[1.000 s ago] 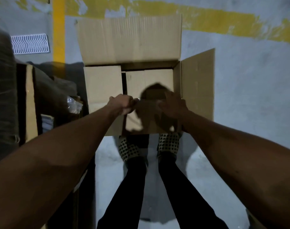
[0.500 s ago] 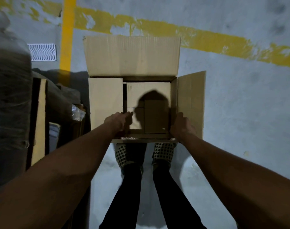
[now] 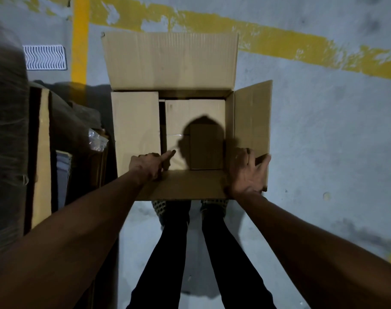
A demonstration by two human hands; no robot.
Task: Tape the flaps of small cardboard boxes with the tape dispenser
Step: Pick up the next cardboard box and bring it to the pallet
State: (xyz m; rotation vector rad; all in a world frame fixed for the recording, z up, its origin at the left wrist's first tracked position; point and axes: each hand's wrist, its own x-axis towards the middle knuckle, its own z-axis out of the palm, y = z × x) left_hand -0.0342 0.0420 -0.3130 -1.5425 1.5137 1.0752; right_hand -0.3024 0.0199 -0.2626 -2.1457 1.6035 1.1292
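Cardboard box [image 3: 174, 63] sits on the grey floor [image 3: 324, 130] just ahead of your feet, its far flap and right flap [image 3: 253, 119] standing up, the left one folded in. Smaller boxes [image 3: 205, 148] lie inside. Your left hand [image 3: 149, 165] rests on the near flap [image 3: 185, 186], forefinger extended, other fingers curled. Your right hand [image 3: 247, 172] lies with fingers spread and relaxed against the right flap's near corner.
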